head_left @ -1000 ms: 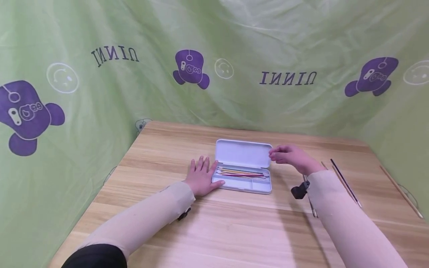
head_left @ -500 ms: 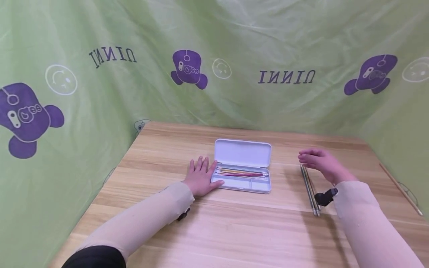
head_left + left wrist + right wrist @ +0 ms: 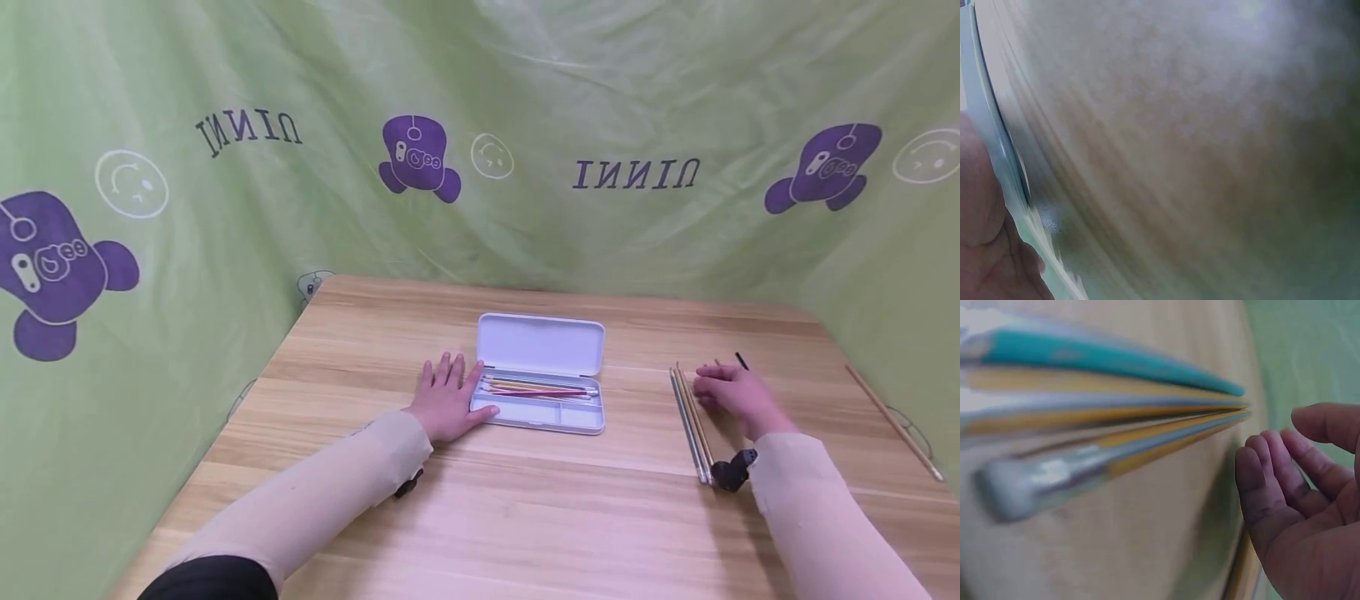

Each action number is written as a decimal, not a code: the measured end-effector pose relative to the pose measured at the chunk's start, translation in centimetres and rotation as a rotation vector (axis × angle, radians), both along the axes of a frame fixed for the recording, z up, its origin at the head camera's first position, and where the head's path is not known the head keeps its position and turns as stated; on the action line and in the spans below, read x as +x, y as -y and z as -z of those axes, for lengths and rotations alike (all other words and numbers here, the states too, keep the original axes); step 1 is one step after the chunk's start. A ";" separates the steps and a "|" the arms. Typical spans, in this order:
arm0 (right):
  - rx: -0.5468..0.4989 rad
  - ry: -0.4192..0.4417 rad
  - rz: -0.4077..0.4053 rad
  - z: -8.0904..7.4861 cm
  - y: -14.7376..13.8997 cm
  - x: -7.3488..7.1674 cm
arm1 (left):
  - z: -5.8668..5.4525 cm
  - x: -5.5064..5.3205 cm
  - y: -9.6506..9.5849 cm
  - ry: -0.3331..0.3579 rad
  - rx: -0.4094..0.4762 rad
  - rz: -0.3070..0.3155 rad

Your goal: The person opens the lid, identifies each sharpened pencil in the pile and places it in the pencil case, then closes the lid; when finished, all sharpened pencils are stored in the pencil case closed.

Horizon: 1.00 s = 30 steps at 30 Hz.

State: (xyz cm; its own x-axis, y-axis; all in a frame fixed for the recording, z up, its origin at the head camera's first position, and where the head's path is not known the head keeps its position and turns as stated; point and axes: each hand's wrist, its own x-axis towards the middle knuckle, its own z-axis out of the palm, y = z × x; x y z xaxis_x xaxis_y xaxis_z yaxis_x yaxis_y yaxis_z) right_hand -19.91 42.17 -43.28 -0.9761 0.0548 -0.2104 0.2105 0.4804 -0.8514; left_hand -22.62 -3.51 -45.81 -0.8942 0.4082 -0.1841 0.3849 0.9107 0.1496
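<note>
A pale pencil case [image 3: 540, 344] stands open on the table, its lid tipped back. Several pencils [image 3: 536, 387] lie in its rear compartment. My left hand [image 3: 447, 400] is spread flat at the case's left end, thumb and index finger touching its edge. To the right of the case, my right hand [image 3: 738, 396] hovers low with loosely bent fingers that hold nothing. Just left of it lies a row of pencils, including a teal pencil [image 3: 1104, 359] and a yellow pencil [image 3: 1166, 437] with an eraser end. A dark pencil [image 3: 741, 360] shows partly behind the right hand.
A lone pencil [image 3: 892, 423] lies near the right edge of the wooden table [image 3: 525, 517]. A green printed curtain [image 3: 630, 242] hangs behind and on both sides. Blur fills most of the left wrist view.
My right hand has moved right, away from the case's lid, passed above the row of pencils and lowered on their right side. The left hand stays in place.
</note>
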 end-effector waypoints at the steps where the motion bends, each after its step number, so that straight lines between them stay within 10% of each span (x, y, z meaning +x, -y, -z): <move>1: 0.011 0.009 0.018 0.2 0.0 0.1 | 0.1 -0.1 0.0 0.005 -0.003 0.000; 17: 0.205 -0.084 -0.030 1.5 0.8 0.2 | 0.4 -0.7 0.3 -0.002 -0.011 -0.005; 30: 0.269 0.075 -0.065 0.2 0.7 -0.9 | 0.7 -0.8 -0.1 0.027 -0.009 -0.007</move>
